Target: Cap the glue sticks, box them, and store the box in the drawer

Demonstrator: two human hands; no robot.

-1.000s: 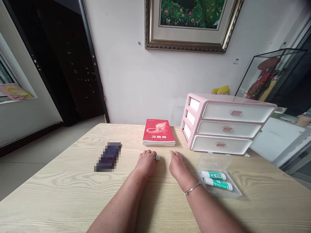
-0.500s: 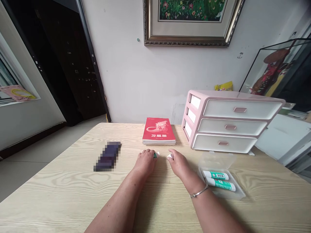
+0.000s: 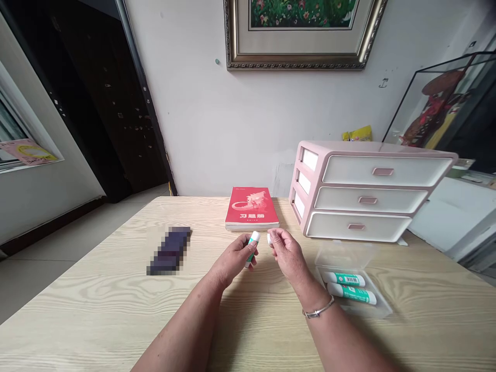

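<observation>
My left hand [image 3: 233,258] is closed round a green and white glue stick [image 3: 252,246], holding it tilted just above the wooden table [image 3: 96,305]. My right hand [image 3: 285,251] pinches a small white cap [image 3: 268,238] a short way to the right of the stick's top. The cap and the stick are apart. Both hands hover in front of a red book [image 3: 251,207].
A clear plastic box [image 3: 351,281] with two more glue sticks lies right of my right wrist. A pink three-drawer organizer [image 3: 364,196] stands at the back right. A dark blurred flat object [image 3: 169,250] lies to the left. A wall and framed picture are behind.
Both hands lifted off the table. The left hand raised the glue stick and tilted it up; the right hand pulled the white cap off and holds it apart.
</observation>
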